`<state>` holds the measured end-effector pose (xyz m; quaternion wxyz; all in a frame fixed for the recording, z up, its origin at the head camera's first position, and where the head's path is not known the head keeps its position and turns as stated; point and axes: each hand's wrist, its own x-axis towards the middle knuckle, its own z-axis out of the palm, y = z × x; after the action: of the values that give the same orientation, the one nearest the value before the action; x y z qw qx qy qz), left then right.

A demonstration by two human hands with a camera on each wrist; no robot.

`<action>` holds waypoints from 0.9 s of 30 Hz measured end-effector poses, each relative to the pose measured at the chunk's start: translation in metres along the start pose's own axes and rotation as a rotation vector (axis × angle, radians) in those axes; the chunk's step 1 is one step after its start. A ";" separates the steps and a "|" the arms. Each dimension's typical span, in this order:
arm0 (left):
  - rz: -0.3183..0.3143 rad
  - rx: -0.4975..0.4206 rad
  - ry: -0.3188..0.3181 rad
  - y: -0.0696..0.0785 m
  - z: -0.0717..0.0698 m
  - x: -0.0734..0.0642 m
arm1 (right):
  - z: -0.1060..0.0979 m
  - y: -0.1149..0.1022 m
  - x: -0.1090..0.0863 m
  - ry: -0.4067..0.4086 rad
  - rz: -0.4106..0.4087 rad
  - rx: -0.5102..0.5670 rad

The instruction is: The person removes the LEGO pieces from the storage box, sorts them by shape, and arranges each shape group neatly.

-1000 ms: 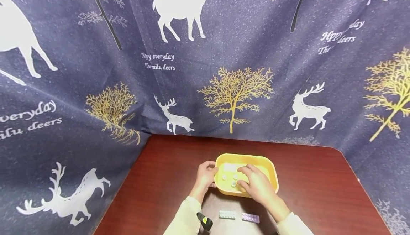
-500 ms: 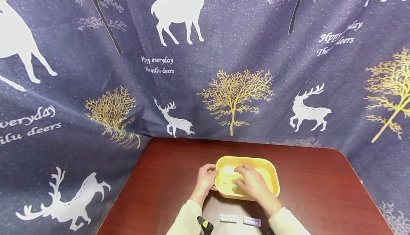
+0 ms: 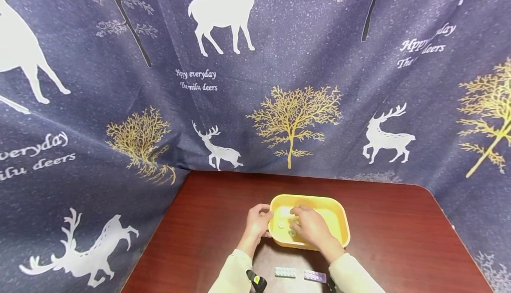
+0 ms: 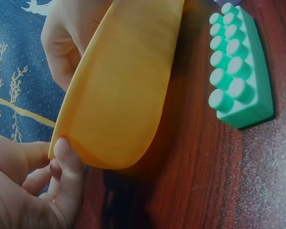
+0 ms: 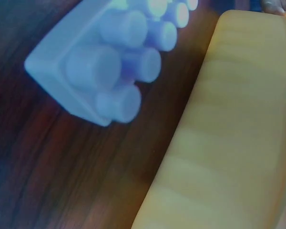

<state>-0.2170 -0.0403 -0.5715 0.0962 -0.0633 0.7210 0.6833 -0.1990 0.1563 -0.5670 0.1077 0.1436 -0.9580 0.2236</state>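
Note:
A yellow plastic tub (image 3: 339,224) sits on the table. My left hand (image 3: 257,222) holds its left end; in the left wrist view the thumb and fingers pinch the rim (image 4: 62,112). My right hand (image 3: 313,228) is inside the tub, fingers bent down toward the floor, index and thumb apart. Small round pieces lie there: a pale one (image 3: 281,224) to the left and a greenish one (image 3: 292,233) right below the thumb. The right fingertips partly cover that spot, and I cannot tell whether they grip a piece. A whitish flat piece (image 3: 285,211) lies at the back.
In front of the tub lie a mint-green studded block (image 3: 285,272) and a lilac studded block (image 3: 315,276), side by side on a greyish patch of the reddish-brown table (image 3: 223,195). A dark-blue deer-print cloth (image 3: 239,93) hangs behind and at the sides.
My right hand has shifted a little to the left and down inside the tub, covering more of the small pieces. My left hand stays on the tub's left end.

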 end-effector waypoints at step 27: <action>-0.006 -0.008 0.008 0.001 0.000 0.000 | 0.022 -0.002 0.013 0.031 -0.068 -0.035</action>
<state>-0.2175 -0.0402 -0.5710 0.0952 -0.0688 0.7186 0.6855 -0.2135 0.1418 -0.5817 0.1327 0.1704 -0.9546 0.2052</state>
